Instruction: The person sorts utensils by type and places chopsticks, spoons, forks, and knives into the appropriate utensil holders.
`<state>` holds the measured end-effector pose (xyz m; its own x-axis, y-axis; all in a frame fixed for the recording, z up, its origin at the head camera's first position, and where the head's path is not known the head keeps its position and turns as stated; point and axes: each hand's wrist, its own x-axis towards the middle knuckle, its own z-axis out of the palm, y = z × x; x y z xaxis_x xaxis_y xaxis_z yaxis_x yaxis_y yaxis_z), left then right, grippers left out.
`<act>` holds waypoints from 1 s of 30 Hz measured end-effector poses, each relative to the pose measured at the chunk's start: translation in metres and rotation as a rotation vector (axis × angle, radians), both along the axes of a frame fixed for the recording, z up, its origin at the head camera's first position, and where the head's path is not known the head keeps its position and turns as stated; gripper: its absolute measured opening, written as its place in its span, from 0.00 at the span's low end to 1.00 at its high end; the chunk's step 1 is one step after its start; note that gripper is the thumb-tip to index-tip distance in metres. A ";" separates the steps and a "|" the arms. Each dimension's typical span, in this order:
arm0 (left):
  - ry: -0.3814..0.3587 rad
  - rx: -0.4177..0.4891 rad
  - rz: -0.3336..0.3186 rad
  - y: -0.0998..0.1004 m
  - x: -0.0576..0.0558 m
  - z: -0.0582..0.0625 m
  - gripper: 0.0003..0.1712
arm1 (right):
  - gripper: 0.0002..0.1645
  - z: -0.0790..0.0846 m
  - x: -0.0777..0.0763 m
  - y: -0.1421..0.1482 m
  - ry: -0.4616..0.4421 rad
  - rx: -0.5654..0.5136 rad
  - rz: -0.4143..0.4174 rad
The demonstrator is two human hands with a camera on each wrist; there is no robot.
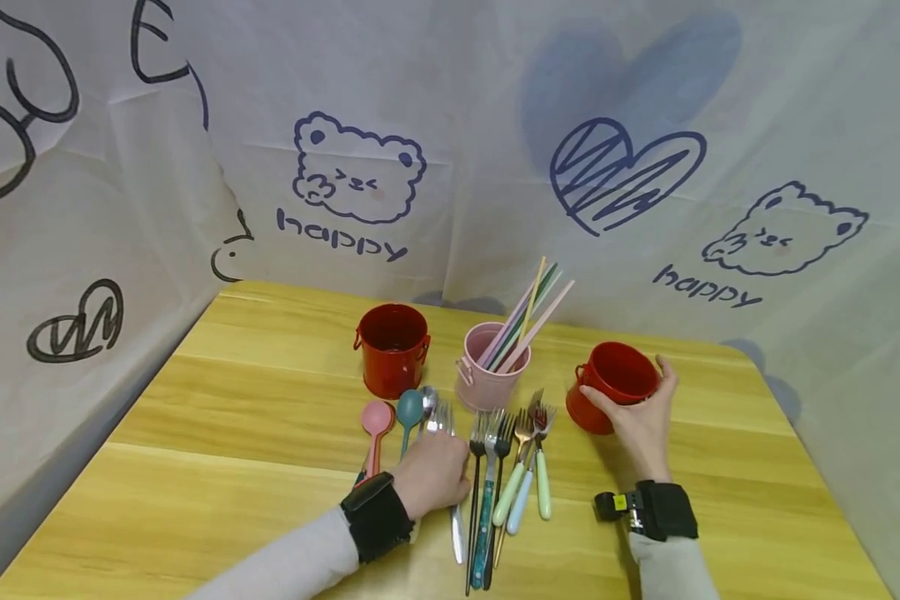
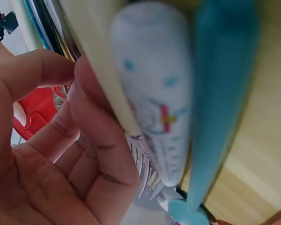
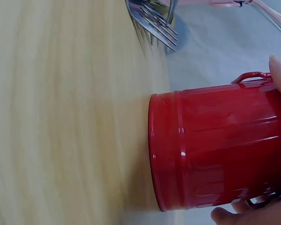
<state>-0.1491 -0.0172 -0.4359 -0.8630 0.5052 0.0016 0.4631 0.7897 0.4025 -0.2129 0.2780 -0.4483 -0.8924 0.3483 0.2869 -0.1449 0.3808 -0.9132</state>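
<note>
My right hand (image 1: 645, 421) grips a small red metal bucket (image 1: 591, 412) at the right, thumb on its near side and fingers round the far right rim. The bucket (image 3: 220, 145) leans, its base close to the table in the right wrist view. My left hand (image 1: 431, 471) is down among the laid-out cutlery. Its thumb and index finger pinch a silver fork (image 1: 457, 533); the tines show beyond the knuckles and the fork's middle is hidden. Beside these fingers in the left wrist view are a white patterned handle (image 2: 152, 89) and a teal handle (image 2: 222, 93).
A second red bucket (image 1: 394, 367) stands at the back left. Next to it a pink bucket (image 1: 487, 387) holds several coloured sticks (image 1: 521, 325). Pink spoons (image 1: 377, 418) and a teal spoon (image 1: 410, 408) lie left of the left hand; several forks (image 1: 487, 492) lie right of it.
</note>
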 end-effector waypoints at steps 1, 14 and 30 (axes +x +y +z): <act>-0.012 -0.001 0.002 0.000 0.000 0.000 0.11 | 0.61 -0.001 0.000 0.000 0.003 0.000 0.003; -0.073 0.030 0.073 0.000 0.005 0.003 0.12 | 0.55 0.019 0.015 -0.019 0.041 -0.030 0.019; -0.139 0.119 0.085 -0.002 0.000 -0.003 0.13 | 0.53 0.025 0.019 -0.023 0.017 -0.001 0.027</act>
<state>-0.1487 -0.0196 -0.4390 -0.8986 0.4339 -0.0655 0.3300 0.7665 0.5510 -0.1941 0.2554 -0.4235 -0.8967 0.3243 0.3013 -0.1703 0.3755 -0.9110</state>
